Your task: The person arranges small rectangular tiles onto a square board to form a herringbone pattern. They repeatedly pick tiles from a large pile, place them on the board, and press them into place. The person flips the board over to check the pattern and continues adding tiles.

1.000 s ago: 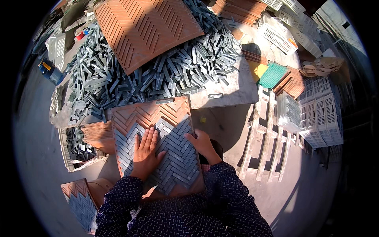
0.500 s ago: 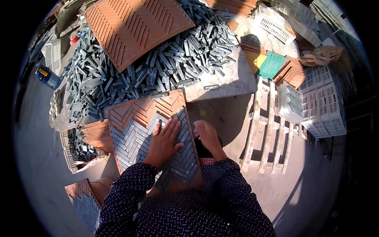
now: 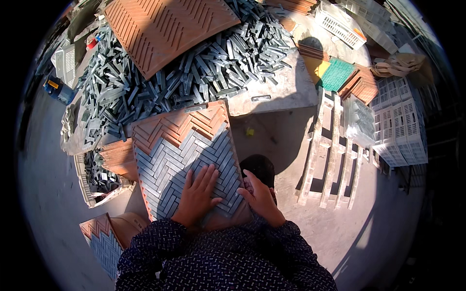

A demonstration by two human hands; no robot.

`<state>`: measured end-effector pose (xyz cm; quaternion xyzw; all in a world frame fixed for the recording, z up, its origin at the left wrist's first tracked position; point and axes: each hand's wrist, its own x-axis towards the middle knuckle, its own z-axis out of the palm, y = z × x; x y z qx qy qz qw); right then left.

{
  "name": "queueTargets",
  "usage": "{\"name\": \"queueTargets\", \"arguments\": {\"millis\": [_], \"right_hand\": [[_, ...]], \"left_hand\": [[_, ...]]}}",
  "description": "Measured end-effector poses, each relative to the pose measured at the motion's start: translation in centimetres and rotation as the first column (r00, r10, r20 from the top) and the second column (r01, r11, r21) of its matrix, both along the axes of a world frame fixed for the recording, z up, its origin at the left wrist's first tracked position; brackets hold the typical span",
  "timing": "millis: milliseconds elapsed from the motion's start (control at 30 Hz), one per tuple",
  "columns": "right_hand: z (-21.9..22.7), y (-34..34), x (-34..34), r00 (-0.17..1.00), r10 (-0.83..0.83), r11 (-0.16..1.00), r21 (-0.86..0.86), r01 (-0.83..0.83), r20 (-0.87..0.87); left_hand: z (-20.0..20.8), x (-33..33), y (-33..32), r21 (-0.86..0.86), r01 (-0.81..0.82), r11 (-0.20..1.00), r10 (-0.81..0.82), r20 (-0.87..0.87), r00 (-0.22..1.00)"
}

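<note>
My left hand (image 3: 198,195) lies flat on grey strip tiles (image 3: 170,167) with its fingers extended. The strips sit in a herringbone pattern inside an orange-brown moulded tray (image 3: 143,127) tilted in front of me. Unfilled slots show along the tray's far end, where one loose strip (image 3: 196,108) rests near the rim. At the tray's right edge is my right hand (image 3: 264,203), thumb apart from the forefinger and no object visible in it. Its other fingers are partly curled and partly hidden.
A heap of loose grey strips (image 3: 208,72) covers the table (image 3: 296,92) ahead, with another moulded tray (image 3: 170,29) on top. A crate of strips (image 3: 85,186) and a partly filled tray (image 3: 104,245) are at left. A wooden pallet (image 3: 315,160) and white crates (image 3: 400,128) stand right.
My left hand has slid down the tile surface toward me. My right hand has moved nearer to me along the tray's right edge, and its thumb and forefinger have spread.
</note>
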<state>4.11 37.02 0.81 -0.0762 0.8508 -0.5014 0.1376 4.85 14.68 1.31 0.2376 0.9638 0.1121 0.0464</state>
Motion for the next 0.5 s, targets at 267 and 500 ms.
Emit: {"name": "queueTargets", "arguments": {"millis": [267, 500], "right_hand": [[-1.4, -0.2, 0.8, 0.990, 0.143, 0.981, 0.131, -0.142, -0.002], [1.6, -1.6, -0.2, 0.904, 0.226, 0.910, 0.409, -0.064, -0.364]], "left_hand": [[0.0, 3.9, 0.2, -0.027, 0.061, 0.998, -0.059, 0.045, 0.997], [0.4, 4.7, -0.9, 0.045, 0.012, 0.999, -0.014, 0.048, 0.999]]}}
